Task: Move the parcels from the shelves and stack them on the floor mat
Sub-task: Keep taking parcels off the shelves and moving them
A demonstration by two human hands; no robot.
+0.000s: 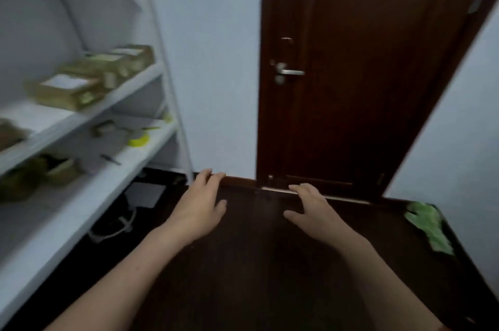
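Both my hands are out in front of me over the dark floor (256, 263) and hold nothing: the left hand (199, 203) is spread with its fingers loosely bent, and the right hand (313, 209) is spread the same way, thumb out to the side.

The parcels (108, 66) lie up and to the left of both hands, on the white shelves (121, 91) along the left of the frame, well apart from my fingers. My left hand is the nearer one, so I judge the reach goes left and upward from there. The row of parcels runs along the shelf board, from the middle left toward the upper centre. The nearest parcel (64, 91), the one with a white label on top, lies flat with its long side roughly along that board.

Counting through the blur:
- On that shelf: three brown parcels, perhaps four, plus one brown shape at the far left edge.
- On the shelf below: one small box, one yellow roll (138, 139) and one dark pen-like thing.
- Lower left: one or two more boxes.

One dark door (364, 74) stands ahead. I cannot pick out the floor mat here, only one green cloth (429, 225) at the right
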